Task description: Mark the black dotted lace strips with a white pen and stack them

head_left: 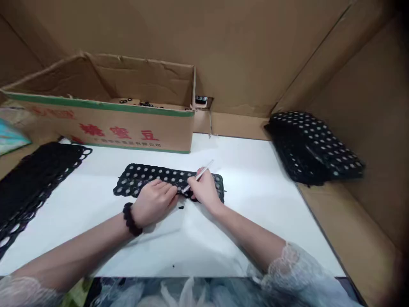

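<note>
A black sheet with rows of pale round spots [150,171] lies flat on the white table [204,238]. My right hand [205,187] is closed around a thin white pen-like tool [206,168], whose lower tip touches the sheet near its front edge. Just left of that tip, my left hand [156,200] rests with curled fingers on the same edge; whatever its fingertips pinch is too small to make out. A small black scrap [181,207] lies in front of the sheet, between my hands.
Behind the sheet stands an open cardboard box [128,128] with small black rings inside. Black perforated sheets [35,179] are stacked at the left. More spotted black sheets [315,145] lie at the right by the cardboard wall [361,106].
</note>
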A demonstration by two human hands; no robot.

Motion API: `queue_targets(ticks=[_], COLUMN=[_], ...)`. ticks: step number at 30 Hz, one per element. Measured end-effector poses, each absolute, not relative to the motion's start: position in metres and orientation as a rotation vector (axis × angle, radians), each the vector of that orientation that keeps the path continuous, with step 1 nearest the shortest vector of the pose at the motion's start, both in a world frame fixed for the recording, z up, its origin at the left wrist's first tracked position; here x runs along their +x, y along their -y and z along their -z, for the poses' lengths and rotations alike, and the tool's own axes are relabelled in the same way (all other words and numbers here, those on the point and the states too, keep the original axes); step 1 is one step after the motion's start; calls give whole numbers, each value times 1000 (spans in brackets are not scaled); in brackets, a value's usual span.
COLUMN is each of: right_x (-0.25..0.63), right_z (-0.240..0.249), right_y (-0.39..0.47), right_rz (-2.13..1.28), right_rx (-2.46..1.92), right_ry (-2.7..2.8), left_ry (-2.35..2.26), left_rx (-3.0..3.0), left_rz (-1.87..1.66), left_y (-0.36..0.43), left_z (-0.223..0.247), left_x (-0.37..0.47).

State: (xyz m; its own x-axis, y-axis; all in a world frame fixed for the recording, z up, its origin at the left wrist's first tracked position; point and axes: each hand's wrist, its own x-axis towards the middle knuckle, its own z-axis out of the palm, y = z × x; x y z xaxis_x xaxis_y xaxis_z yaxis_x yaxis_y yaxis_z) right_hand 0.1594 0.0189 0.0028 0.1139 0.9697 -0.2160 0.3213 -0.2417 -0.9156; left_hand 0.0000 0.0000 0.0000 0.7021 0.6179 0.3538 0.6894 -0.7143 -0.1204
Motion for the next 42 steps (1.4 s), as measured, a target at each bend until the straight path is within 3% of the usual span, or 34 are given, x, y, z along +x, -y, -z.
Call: queue_targets(ticks=[26,36,42], right_x=[160,161,162], right_z=[0,4,0], right_y=[-19,-14,-13], right_rz=[-1217,-807,-833], right_rx=[-1643,-1584,-1533], right_ry=[1250,1605,1606], left_ry=[1055,1121,1267], left_rx=[-2743,-2621,-2596], left_rz=[501,477,477], left_y=[-1,-1,1], left_z=[-1,-2,-2], left_x=[-6,5,5])
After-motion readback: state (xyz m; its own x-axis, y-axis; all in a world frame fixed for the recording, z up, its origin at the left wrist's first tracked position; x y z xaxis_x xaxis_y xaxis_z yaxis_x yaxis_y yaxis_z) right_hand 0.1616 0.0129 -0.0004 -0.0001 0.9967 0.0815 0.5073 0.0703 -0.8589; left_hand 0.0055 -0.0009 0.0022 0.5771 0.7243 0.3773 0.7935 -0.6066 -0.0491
